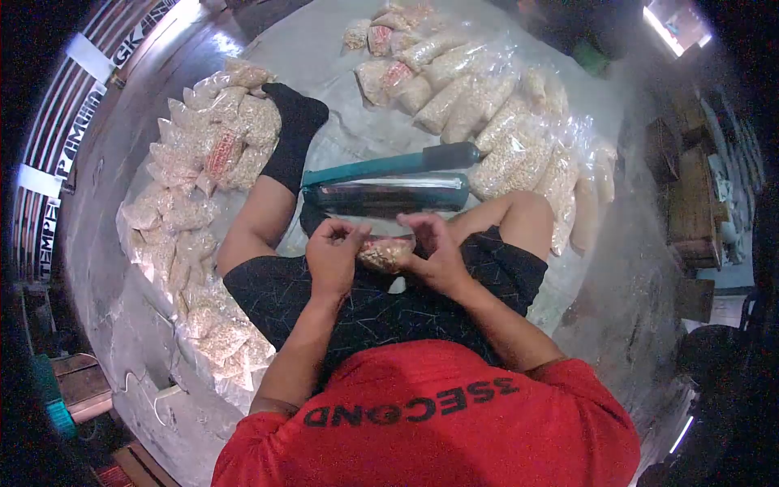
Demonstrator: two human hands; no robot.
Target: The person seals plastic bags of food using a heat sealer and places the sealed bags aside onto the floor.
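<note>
A small clear plastic bag (386, 253), partly filled with pale pieces and showing some red near its top, is held between my two hands above my lap. My left hand (335, 247) pinches the bag's left top corner with thumb and fingertips. On the other side, my right hand (439, 250) has its thumb at the bag's lower right and its fingers near the top edge. Just beyond the hands lies a teal and black bag sealer (385, 193), its long arm (373, 168) raised at an angle.
Filled clear bags (219, 130) lie in a curved row on the left. More filled bags (511, 146) lie at the right and far side of the pale floor sheet (324, 57). A wooden crate (691, 211) stands at the far right.
</note>
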